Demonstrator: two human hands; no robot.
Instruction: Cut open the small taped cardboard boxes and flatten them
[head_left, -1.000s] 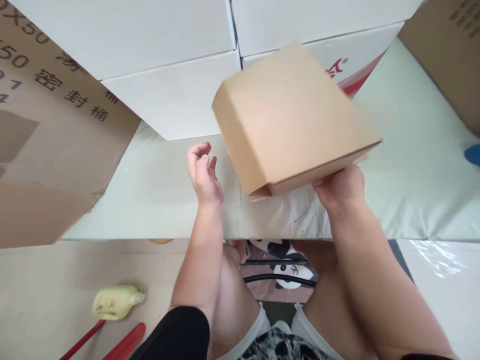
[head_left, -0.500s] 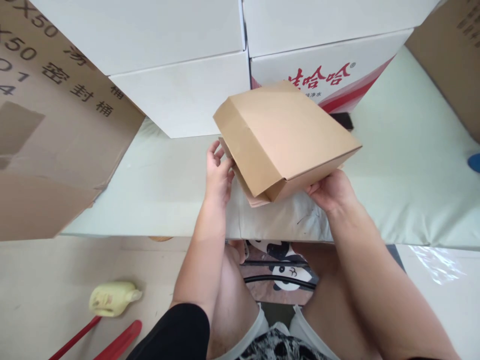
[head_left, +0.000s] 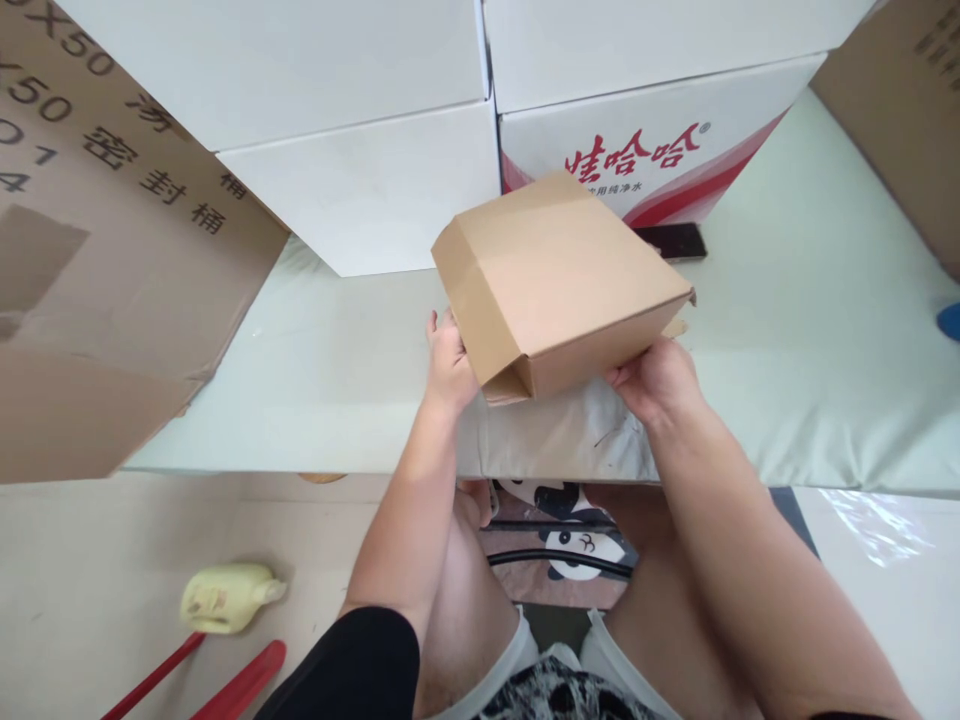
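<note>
A small brown cardboard box [head_left: 574, 275] is held tilted above the pale green covered surface [head_left: 345, 360]. Its end towards the left is open, with a flap hanging over it. My left hand [head_left: 452, 365] grips the box at this open end, most of its fingers hidden behind the flap. Under the lower right edge, my right hand [head_left: 656, 380] is closed on the box, the fingertips partly out of sight beneath it. A dark phone-like object [head_left: 675, 241] lies just behind the box.
White cartons [head_left: 360, 190] are stacked at the back, one with red lettering. Large brown cartons stand at left [head_left: 112, 300] and right [head_left: 900, 120]. A yellow bottle [head_left: 225, 598] and a red-handled item [head_left: 240, 685] lie on the floor, with clear plastic [head_left: 877, 525] at right.
The box has shifted slightly left and tilted a little. My left hand has moved right, its fingers going further behind the flap. More of the dark object shows.
</note>
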